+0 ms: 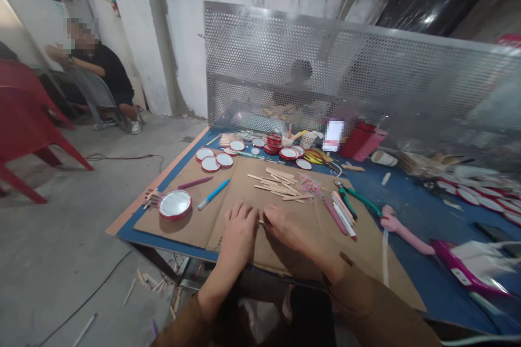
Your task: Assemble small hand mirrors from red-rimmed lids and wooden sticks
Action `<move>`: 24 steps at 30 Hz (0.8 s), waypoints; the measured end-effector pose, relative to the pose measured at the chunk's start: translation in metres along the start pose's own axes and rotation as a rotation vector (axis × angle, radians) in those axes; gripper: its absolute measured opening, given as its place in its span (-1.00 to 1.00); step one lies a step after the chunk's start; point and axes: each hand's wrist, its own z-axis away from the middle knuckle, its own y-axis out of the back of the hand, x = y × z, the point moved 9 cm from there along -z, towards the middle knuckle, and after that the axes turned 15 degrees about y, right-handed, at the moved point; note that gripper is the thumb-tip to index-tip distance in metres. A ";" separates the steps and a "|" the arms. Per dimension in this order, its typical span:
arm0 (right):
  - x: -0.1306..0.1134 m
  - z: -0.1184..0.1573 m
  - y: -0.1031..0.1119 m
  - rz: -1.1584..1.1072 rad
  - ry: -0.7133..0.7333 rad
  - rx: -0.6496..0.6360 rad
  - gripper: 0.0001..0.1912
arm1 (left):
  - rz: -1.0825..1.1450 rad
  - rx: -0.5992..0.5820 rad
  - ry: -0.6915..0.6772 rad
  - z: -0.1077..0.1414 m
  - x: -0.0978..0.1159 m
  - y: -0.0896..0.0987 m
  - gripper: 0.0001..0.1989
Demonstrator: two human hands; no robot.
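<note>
Over the front of a cardboard sheet (195,227), my left hand (240,225) and my right hand (280,227) are close together, fingers closed. A short bit of a thin wooden stick (261,222) shows in the gap between them, pinched from both sides; the rest is hidden by the fingers. Just beyond lie several loose flat wooden sticks (274,187) and a heap of thin coloured bits (311,185). Left of my hands are a blue pen (214,194), a purple pen (195,182) and a round red-rimmed white disc (175,204) with sticks beside it.
Green-handled pliers (362,199) and several pens (342,214) lie to the right, near a pink-and-magenta glue gun (451,265). More red-rimmed discs (210,163) stand along the back, before a perforated metal screen (260,54). A person (109,70) sits far left, by red chairs (28,119).
</note>
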 end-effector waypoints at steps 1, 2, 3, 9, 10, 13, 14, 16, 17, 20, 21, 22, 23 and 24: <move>0.002 0.003 0.000 0.017 -0.012 0.003 -0.83 | -0.022 0.032 -0.016 0.001 0.002 0.001 -0.73; 0.005 0.003 0.000 0.032 -0.020 0.008 -0.82 | -0.020 0.067 -0.025 0.002 0.002 0.004 -0.70; 0.007 0.002 0.001 0.044 -0.023 0.012 -0.81 | 0.000 0.104 -0.029 0.002 0.000 0.008 -0.69; 0.020 -0.043 0.013 0.107 -0.075 0.088 -0.78 | 0.116 0.035 -0.050 -0.007 -0.013 0.012 -0.75; 0.023 -0.049 0.016 0.116 -0.095 0.105 -0.79 | 0.120 0.000 -0.050 -0.007 -0.012 0.010 -0.75; 0.035 -0.046 0.028 0.138 -0.164 0.162 -0.78 | 0.090 -0.102 -0.075 -0.006 -0.005 0.000 -0.73; 0.041 -0.039 0.032 0.142 -0.188 0.177 -0.77 | 0.060 -0.129 -0.082 -0.005 -0.003 -0.003 -0.73; 0.054 -0.018 0.038 0.143 -0.228 0.191 -0.76 | -0.011 -0.172 -0.082 -0.005 0.002 -0.006 -0.72; 0.061 -0.008 0.039 0.142 -0.243 0.192 -0.76 | -0.045 -0.187 -0.073 -0.006 0.003 -0.007 -0.71; 0.078 0.016 0.038 0.118 -0.263 0.183 -0.76 | -0.122 -0.226 -0.026 -0.010 0.006 -0.007 -0.70; 0.080 0.019 0.035 0.102 -0.259 0.178 -0.76 | -0.144 -0.234 -0.010 -0.013 0.008 -0.007 -0.72; 0.080 0.019 0.032 0.083 -0.248 0.173 -0.75 | -0.165 -0.237 0.005 -0.015 0.009 -0.007 -0.74; 0.079 0.018 0.027 0.059 -0.230 0.166 -0.76 | -0.183 -0.237 0.016 -0.018 0.011 -0.007 -0.76; 0.076 0.015 0.023 0.033 -0.204 0.161 -0.76 | -0.195 -0.235 0.022 -0.021 0.013 -0.007 -0.78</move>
